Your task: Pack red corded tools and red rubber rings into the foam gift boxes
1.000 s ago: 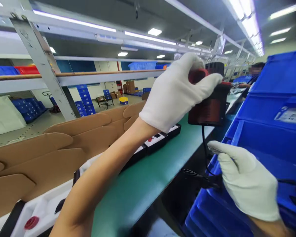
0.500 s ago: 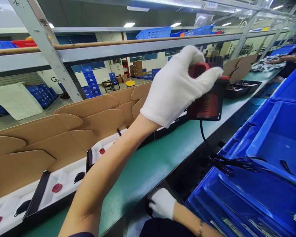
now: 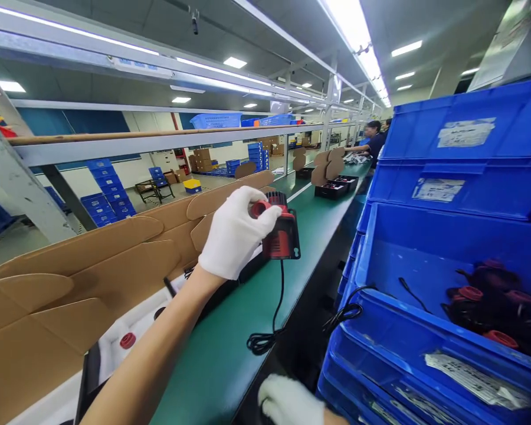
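My left hand (image 3: 232,236), in a white glove, is closed on a red and black corded device (image 3: 282,236), which looks like a small pump. It is held up over the green bench, its ribbed black end at the top. From its underside the black cord (image 3: 281,301) runs down to a bundled coil (image 3: 263,342) by the bench edge. My right hand (image 3: 289,400), gloved in white too, is low at the bottom of the view with curled fingers. A dark bit shows at those fingers, but I cannot make out what it is.
Open cardboard boxes (image 3: 84,260) with white inserts line the bench's left side; a red round part (image 3: 127,340) lies in one. Stacked blue crates (image 3: 460,195) rise on the right, one containing similar red and black devices (image 3: 491,301). A person (image 3: 374,141) stands farther along the green bench (image 3: 230,342).
My view has lifted and turned right. The device's coiled cord has come away from the crate side and now hangs at the bench edge. My left hand keeps its hold.
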Tool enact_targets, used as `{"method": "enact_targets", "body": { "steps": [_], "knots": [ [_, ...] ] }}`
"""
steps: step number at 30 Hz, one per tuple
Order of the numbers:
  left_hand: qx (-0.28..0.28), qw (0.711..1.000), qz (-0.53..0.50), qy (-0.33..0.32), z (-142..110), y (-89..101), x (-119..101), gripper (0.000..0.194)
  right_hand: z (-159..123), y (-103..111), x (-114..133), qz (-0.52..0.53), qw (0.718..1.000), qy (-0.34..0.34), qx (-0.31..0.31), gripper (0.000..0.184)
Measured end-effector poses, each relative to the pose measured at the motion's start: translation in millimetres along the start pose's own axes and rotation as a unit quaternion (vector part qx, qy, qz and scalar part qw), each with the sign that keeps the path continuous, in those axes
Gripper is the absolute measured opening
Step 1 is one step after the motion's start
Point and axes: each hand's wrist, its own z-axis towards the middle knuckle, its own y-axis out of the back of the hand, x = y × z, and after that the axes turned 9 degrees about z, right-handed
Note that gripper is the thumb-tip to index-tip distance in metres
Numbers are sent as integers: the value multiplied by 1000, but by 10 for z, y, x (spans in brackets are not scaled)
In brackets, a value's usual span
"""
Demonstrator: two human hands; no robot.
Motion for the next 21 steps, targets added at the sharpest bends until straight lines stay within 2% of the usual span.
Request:
{"method": "enact_targets", "body": {
  "steps": [3, 4, 6, 7, 10, 12, 14, 16, 18, 21],
  "knots": [
    [-1, 999, 34, 5, -86, 44, 86, 13, -432, 623, 8, 148, 987, -46, -40, 17],
    [1, 999, 52, 10, -137, 86, 109, 14, -546, 814, -9, 175, 980, -82, -43, 18],
    [8, 996, 88, 35, -265, 198, 150, 16, -647, 1076, -78, 243, 959, -132, -58, 29],
    [14, 993, 103, 56, -339, 256, 173, 17, -625, 1137, -118, 277, 946, -149, -71, 36],
    [34, 979, 148, 138, -603, 366, 318, 17, -321, 1091, -168, 353, 913, -150, -139, 54],
    [56, 963, 171, 202, -841, 341, 521, 17, -36, 969, -108, 373, 902, -122, -183, 57],
    [93, 944, 148, 280, -1156, 244, 810, 19, 223, 847, -2, 387, 894, -79, -211, 54],
    [136, 918, 77, 363, -1539, 122, 1130, 22, 436, 751, 92, 393, 895, -58, -203, 50],
    [161, 892, 26, 421, -1944, 27, 1412, 27, 629, 686, 133, 381, 908, -71, -159, 51],
    [159, 860, -38, 483, -2479, -14, 1682, 26, 955, 621, 98, 342, 928, -97, -110, 53]
  ]
}}
